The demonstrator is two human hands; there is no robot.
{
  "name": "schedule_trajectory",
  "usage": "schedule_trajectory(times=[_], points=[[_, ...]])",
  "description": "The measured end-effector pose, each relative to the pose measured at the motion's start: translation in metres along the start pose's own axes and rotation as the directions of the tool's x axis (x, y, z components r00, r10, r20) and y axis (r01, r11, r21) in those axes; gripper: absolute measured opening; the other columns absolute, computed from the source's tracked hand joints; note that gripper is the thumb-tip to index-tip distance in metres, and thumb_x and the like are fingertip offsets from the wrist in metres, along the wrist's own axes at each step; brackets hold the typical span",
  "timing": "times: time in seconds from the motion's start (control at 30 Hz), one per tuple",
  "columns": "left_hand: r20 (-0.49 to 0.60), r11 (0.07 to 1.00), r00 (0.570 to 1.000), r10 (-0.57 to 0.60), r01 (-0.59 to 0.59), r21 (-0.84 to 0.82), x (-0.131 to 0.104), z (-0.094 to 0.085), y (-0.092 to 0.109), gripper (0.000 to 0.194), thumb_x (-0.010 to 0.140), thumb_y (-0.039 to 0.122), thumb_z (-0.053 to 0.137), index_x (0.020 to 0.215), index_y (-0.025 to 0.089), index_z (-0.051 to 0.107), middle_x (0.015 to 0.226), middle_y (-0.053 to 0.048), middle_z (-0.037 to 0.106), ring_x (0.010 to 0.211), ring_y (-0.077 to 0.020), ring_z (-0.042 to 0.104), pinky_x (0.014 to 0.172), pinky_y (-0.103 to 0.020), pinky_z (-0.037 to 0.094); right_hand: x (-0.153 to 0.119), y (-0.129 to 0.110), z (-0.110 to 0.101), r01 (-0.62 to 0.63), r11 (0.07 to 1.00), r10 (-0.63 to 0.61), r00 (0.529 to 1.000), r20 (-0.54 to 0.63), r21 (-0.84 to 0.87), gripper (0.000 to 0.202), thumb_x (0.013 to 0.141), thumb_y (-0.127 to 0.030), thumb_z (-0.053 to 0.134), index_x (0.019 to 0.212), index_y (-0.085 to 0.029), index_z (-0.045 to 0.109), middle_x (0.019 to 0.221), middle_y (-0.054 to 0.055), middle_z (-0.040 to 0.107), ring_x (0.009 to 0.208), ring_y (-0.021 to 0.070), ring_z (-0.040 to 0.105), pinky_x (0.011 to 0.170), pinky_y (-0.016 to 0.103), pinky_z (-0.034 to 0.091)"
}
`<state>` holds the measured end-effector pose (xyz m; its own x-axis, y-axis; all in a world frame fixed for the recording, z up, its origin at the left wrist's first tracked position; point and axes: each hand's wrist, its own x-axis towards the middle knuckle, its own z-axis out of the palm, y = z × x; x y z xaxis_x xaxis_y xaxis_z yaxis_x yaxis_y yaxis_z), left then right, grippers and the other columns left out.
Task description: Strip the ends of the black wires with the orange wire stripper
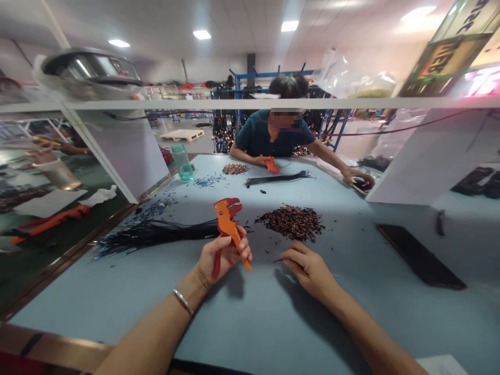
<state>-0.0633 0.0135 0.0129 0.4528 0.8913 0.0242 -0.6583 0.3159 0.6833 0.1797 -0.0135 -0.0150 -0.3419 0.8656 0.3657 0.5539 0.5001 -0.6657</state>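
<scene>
My left hand (224, 255) is wrapped round the handles of an orange and red wire stripper (228, 221), its jaws pointing up. To the right, my right hand (307, 268) pinches a short, thin dark wire (277, 260) just above the table. A pile of small black and copper-coloured pieces (295, 221) lies beyond my right hand. Left of the stripper stretches a bundle of long black wires (156, 234) with blue ends, partly behind my left hand.
A person (273, 135) sits opposite, one hand at another orange tool (272, 164), the other at a tray on the right. A green bottle (182, 164) stands back left; a dark phone (422, 256) lies right. A shelf (234, 103) crosses above.
</scene>
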Motion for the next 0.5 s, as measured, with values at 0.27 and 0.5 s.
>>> schedule_trajectory(times=[0.27, 0.5], points=[[-0.213, 0.969, 0.957, 0.199, -0.224, -0.102, 0.008, -0.022, 0.014, 0.013, 0.078, 0.019, 0.062, 0.087, 0.012, 0.067, 0.074, -0.003, 0.059, 0.069, -0.0155, 0.060, 0.074, -0.034, 0.055, -0.006, -0.004, 0.008, 0.029, 0.996, -0.022, 0.996, 0.086, -0.081, 0.022, 0.092, -0.017, 0.045, 0.095, -0.020, 0.067, 0.088, 0.008, 0.063, 0.075, 0.0189, 0.061, 0.068, 0.030, 0.048], [-0.266, 0.969, 0.950, 0.161, -0.203, -0.138, 0.011, -0.026, 0.014, 0.013, 0.076, 0.019, 0.064, 0.086, 0.011, 0.068, 0.072, -0.004, 0.059, 0.067, -0.0156, 0.060, 0.073, -0.034, 0.057, -0.004, -0.015, 0.013, -0.051, 0.991, 0.063, 0.994, 0.092, -0.127, 0.017, 0.088, -0.016, 0.051, 0.077, -0.020, 0.064, 0.075, 0.004, 0.064, 0.066, 0.0175, 0.059, 0.062, 0.027, 0.043]])
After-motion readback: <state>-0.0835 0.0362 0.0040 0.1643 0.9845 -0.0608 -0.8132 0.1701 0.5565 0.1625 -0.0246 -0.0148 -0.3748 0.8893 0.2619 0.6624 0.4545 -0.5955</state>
